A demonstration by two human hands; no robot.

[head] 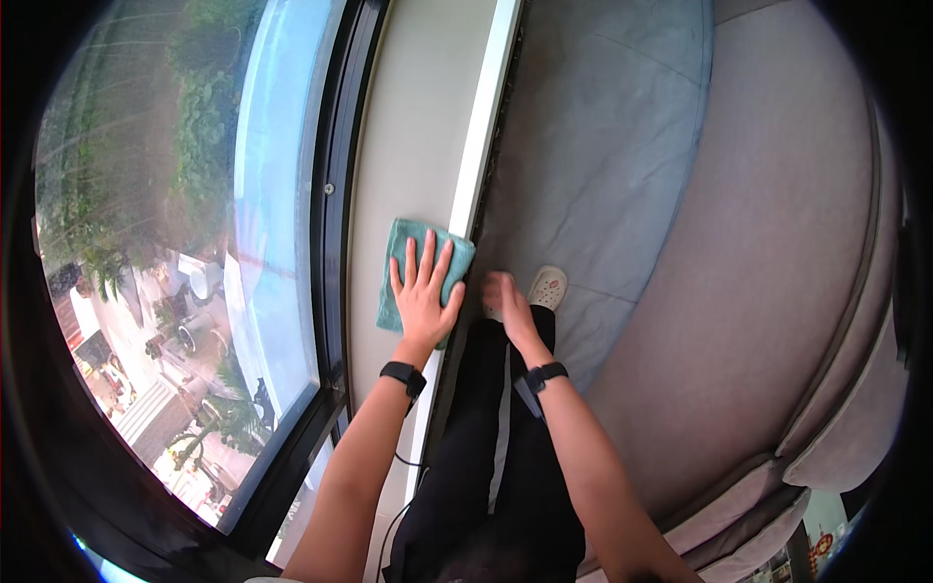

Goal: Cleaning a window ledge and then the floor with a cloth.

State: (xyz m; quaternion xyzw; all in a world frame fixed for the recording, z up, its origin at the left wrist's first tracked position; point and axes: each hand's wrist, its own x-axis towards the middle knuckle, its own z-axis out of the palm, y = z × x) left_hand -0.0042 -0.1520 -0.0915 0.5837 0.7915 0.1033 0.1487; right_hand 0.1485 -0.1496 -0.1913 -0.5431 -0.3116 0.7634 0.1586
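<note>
My left hand (425, 302) lies flat, fingers spread, on a folded teal cloth (391, 306). The cloth rests on a pale window sill (423, 95) and reaches over the sill's white front edge (485, 109). Beside the sill, above my legs, my right hand (514, 310) hangs in the air with its fingers blurred. Nothing is visible in it. Each wrist wears a black band.
A dark-framed window (339, 146) with a screw in its frame borders the sill on the left. Grey tiled floor (605, 146) runs along the right, then a large mauve sofa (743, 291). A thin black cable (390, 528) trails near my left forearm. My feet wear pale clogs (548, 286).
</note>
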